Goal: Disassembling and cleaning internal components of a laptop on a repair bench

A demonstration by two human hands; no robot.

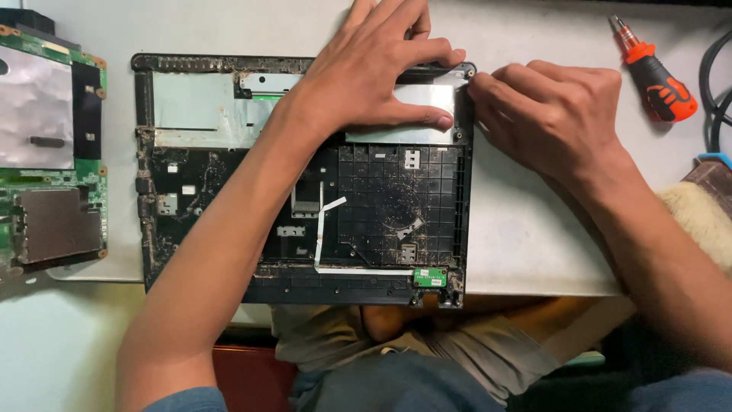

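a: black plastic, dusty, ribbed inside. the laptop base shell (305, 183) lies flat on the white worktop (534, 229), its near edge hanging just over the front.

b: how would it handle?

a: light and fairly stiff, i'd judge, but thin walls could flex or crack. best held by the outer rim, away from the white ribbon cable (324, 236) and the small green board (430, 277).

b: and the hands?

a: the left hand (377, 72) lies spread flat, fingers pressing on the silver metal plate (415, 114) at the far right corner, grasping nothing. the right hand (553, 114) is curled, fingertips pinching at that corner's edge; what they grip i can't tell.

b: around it?

a: a green circuit board (49, 145) at left, an orange screwdriver (656, 72) at far right.
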